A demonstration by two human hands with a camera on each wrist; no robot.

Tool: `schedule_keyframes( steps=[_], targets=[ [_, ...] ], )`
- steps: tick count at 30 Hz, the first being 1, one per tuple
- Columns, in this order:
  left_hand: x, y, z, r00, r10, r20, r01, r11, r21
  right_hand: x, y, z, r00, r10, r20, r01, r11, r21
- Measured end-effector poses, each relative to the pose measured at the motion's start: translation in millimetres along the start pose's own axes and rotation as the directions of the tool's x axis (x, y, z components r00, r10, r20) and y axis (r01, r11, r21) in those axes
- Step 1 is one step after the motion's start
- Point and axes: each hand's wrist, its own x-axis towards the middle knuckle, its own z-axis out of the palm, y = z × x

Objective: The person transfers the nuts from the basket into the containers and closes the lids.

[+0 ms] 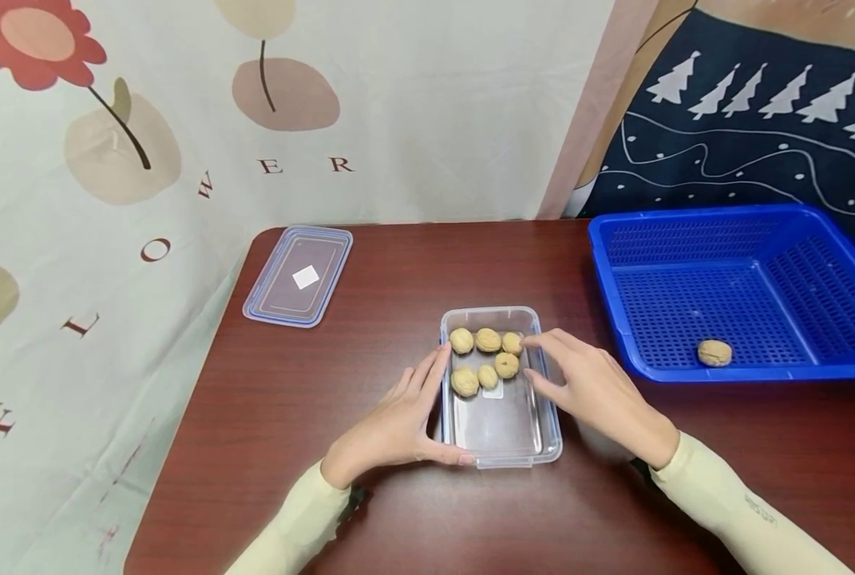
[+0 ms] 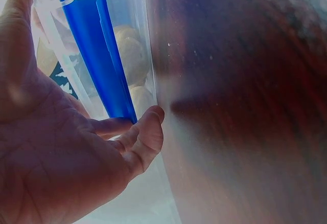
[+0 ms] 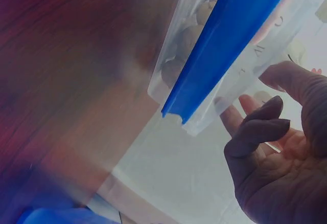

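Note:
A clear plastic container (image 1: 499,431) with blue side clips stands lidless on the table. Several walnuts (image 1: 465,382) lie inside it, toward its far end. My left hand (image 1: 398,415) holds the container's left side, the thumb at the near edge and the fingers along the left wall. In the left wrist view, fingertips touch the blue clip (image 2: 97,55). Over the container's right rim reaches my right hand (image 1: 592,391), thumb and fingers apart. Its index fingertip is at the far right walnut (image 1: 512,343); whether they touch I cannot tell. Nothing shows between its fingers in the right wrist view.
A blue plastic basket (image 1: 617,307) stands at the right, with one walnut (image 1: 714,353) near its front wall. The container's clear lid (image 1: 283,291), with a white label, lies at the far left of the brown table (image 1: 391,279). Printed cloth hangs behind.

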Motion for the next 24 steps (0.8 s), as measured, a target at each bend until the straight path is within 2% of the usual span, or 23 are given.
schedule_keyframes(
  steps=[9, 19, 22, 24],
  targets=[
    [0.1, 1.1, -0.6, 1.0, -0.015, 0.015, 0.015, 1.0, 0.005, -4, 7, -29, 0.993, 0.029, -0.114, -0.032, 0.999, -0.024],
    [-1.6, 1.2, -1.3, 0.999, -0.042, 0.034, 0.042, 0.999, -0.016, -4, 20, -56, 0.981, 0.07, -0.179, -0.086, 0.993, -0.084],
    [-1.2, 0.7, -1.1, 0.999, -0.038, 0.036, 0.039, 0.999, -0.009, -8, 26, -61, 0.975, 0.097, -0.201, -0.119, 0.988, -0.101],
    [-0.5, 0.7, -0.4, 0.999, -0.03, 0.039, 0.031, 0.999, -0.01, -13, 31, -65, 0.965, 0.148, -0.215, -0.175, 0.978, -0.11]
  ],
)
